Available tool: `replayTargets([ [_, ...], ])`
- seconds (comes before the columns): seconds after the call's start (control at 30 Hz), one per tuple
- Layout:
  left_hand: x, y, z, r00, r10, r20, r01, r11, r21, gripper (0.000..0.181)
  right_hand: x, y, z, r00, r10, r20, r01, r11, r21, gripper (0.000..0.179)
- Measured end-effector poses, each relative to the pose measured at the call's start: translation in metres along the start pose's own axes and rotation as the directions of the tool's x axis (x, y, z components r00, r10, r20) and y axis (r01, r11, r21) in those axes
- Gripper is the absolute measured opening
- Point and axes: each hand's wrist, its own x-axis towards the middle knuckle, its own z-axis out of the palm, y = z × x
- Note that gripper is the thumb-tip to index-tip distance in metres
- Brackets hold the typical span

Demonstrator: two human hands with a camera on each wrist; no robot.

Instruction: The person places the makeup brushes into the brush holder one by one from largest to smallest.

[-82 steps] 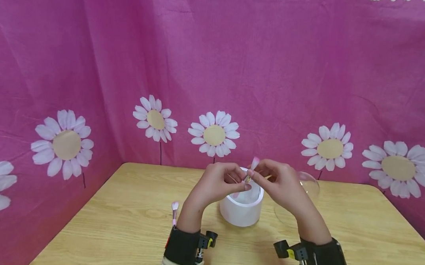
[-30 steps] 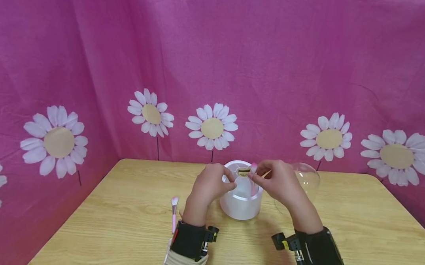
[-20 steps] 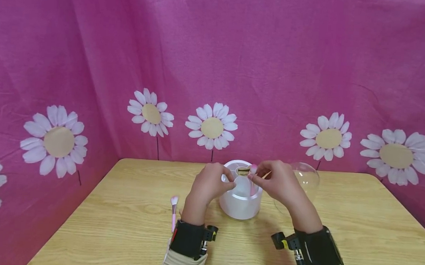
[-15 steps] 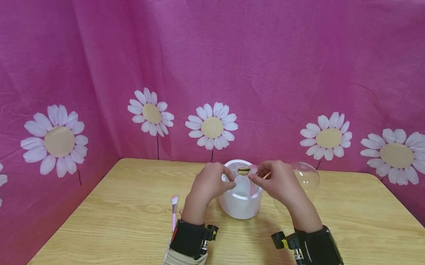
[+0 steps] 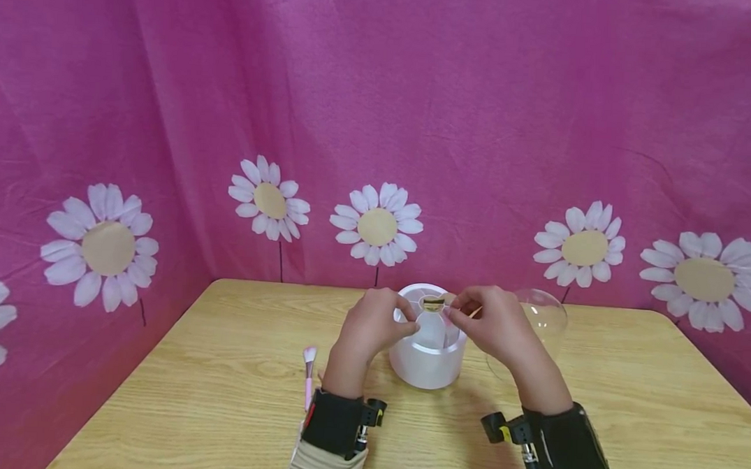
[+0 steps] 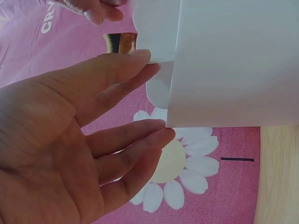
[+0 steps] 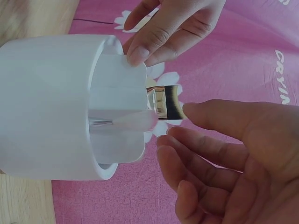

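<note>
A white round brush holder (image 5: 425,366) with divided compartments stands on the table between my hands. My left hand (image 5: 371,325) pinches the edge of a pale divider (image 7: 117,84) at its near left. Inside the holder, a makeup brush with pale pink bristles (image 7: 135,122) sits low in one compartment. Another brush with a gold ferrule and dark bristles (image 7: 167,102) stands in the middle. My right hand (image 5: 491,323) hovers at the holder's right side, fingers loosely bent and apart from the pink brush; its thumb is near the dark bristles.
A pink-handled makeup brush (image 5: 309,375) lies on the wooden table (image 5: 229,410) left of my left wrist. Behind my right hand stands a clear dome cover (image 5: 544,322). A magenta cloth (image 5: 481,127) with printed daisies hangs along the table's back and left.
My right fingers have let go of the pink brush, which has dropped deeper into the holder. Before that, both hands held it above the rim. My left hand has since moved to the divider.
</note>
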Motion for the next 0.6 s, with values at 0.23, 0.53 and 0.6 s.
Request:
replayTargets([
  [0.23,-0.0001,0.0007,-0.0001,1.000,-0.012,0.003,0.012,1.000,-0.003,0.009,-0.0001,0.0022,-0.0022,1.000,0.018,0.005,-0.018,0.999,-0.033,0.016],
  [0.53,-0.0005,0.0005,-0.0002,1.000,-0.017,0.003,0.017,1.000,-0.006,0.011,-0.0002,0.0032,-0.0022,1.000,0.010,0.004,-0.009,0.999,-0.052,0.013],
  [0.6,-0.0008,0.0003,-0.0007,1.000,-0.017,0.003,0.017,1.000,-0.003,0.013,0.0001,0.0032,-0.0022,1.000,0.002,0.003,-0.002,0.998,-0.056,0.012],
])
